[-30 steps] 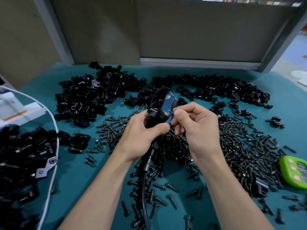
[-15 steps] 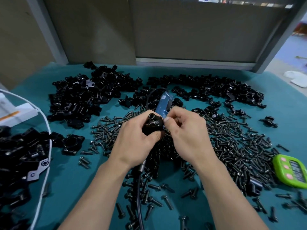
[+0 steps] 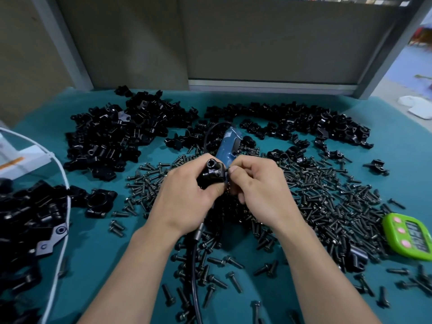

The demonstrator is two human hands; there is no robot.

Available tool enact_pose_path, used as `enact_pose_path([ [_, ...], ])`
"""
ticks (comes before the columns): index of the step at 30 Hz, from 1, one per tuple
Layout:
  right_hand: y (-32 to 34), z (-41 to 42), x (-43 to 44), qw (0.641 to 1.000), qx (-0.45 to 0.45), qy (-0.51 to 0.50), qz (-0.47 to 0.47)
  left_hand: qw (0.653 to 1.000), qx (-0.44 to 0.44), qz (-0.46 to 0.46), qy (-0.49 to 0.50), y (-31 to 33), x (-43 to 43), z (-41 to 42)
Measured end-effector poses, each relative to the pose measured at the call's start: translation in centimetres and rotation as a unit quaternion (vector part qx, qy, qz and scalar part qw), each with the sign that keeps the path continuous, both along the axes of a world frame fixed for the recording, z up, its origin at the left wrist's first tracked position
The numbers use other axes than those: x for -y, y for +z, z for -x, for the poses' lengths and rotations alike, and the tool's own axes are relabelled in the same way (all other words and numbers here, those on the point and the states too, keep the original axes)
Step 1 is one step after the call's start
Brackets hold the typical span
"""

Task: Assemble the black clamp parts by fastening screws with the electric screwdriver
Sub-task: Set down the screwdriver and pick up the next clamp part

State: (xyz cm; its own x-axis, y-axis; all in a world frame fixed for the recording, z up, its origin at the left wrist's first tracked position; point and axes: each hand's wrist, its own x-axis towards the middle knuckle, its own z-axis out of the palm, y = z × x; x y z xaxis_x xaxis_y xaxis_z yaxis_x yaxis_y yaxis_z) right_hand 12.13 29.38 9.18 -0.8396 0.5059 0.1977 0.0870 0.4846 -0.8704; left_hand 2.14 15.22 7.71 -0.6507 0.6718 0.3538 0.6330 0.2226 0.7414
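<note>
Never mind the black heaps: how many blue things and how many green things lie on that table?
Blue: 1, the electric screwdriver
Green: 1, the timer
Total: 2

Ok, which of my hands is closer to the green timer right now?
Right. Your right hand pinches the black clamp part at mid-table, left of the green timer across the loose screws; your left hand grips that part from its far side, farther away.
</note>
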Motion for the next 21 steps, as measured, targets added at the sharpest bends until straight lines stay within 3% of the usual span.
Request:
enact_pose_path([
  [2,-0.2,0.1,0.0,1.000,0.011,-0.006,-0.001,1.000,-0.011,0.007,-0.005,0.1,0.0,-0.2],
  [6,0.3,-0.2,-0.6,0.994,0.031,-0.014,0.107,0.999,-0.023,0.020,-0.017,0.2,-0.5,-0.7],
  [10,0.7,-0.5,-0.8,0.999,0.008,-0.016,0.043,0.999,-0.030,0.032,-0.012,0.1,-0.6,-1.0],
  [13,0.2,0.3,0.2,0.993,0.039,-0.089,-0.068,0.998,-0.048,0.034,0.002,-0.1,-0.5,-1.1],
  [15,-0.1,0.5,0.8,0.989,0.045,-0.116,-0.074,0.997,-0.067,0.038,0.011,-0.1,-0.5,-1.2],
  [21,0.8,-0.5,0.1,0.998,0.026,0.013,-0.053,0.998,-0.054,0.034,0.028,0.1,-0.1,-0.6],
])
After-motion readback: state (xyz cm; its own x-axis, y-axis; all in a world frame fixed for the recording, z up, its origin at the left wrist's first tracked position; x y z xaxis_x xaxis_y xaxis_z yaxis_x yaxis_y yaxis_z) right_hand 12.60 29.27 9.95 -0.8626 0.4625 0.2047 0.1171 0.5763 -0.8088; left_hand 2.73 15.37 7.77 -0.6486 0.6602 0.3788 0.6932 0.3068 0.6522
